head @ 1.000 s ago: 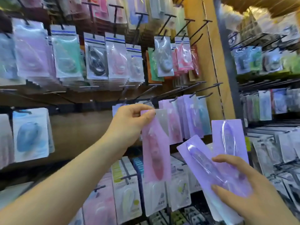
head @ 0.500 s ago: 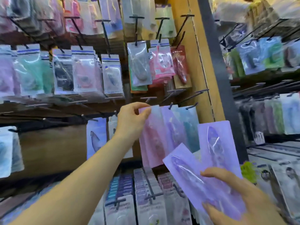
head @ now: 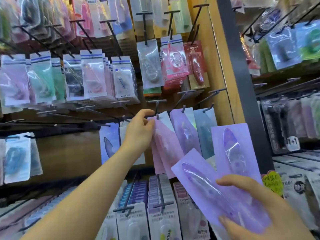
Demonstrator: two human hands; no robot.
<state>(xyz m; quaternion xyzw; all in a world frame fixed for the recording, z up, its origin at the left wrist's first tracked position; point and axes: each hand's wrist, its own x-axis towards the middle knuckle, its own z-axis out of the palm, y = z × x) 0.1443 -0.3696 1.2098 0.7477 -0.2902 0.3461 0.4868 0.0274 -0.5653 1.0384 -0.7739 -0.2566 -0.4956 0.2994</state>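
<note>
My left hand (head: 138,130) pinches the top left corner of a pink blister pack (head: 162,146) whose hole sits on the tip of a black peg hook (head: 157,116). The pack hangs tilted, with more pink packs behind it. My right hand (head: 256,210) grips two purple blister packs fanned apart: the nearer purple pack (head: 204,184) leans left, and the rear purple pack (head: 232,148) stands upright behind it. Each pack holds a long, clear plastic bubble.
Purple packs (head: 183,129) and grey-blue packs (head: 205,130) hang on pegs to the right of the pink one. Rows of packaged goods fill the pegboard above (head: 93,78) and below (head: 161,220). A wooden post (head: 220,70) and dark upright (head: 242,80) border another rack (head: 284,47).
The view has swung right and down. My left hand has lifted the pink pack up to the peg, and its hole now sits on the hook's tip. The right hand keeps the purple packs.
</note>
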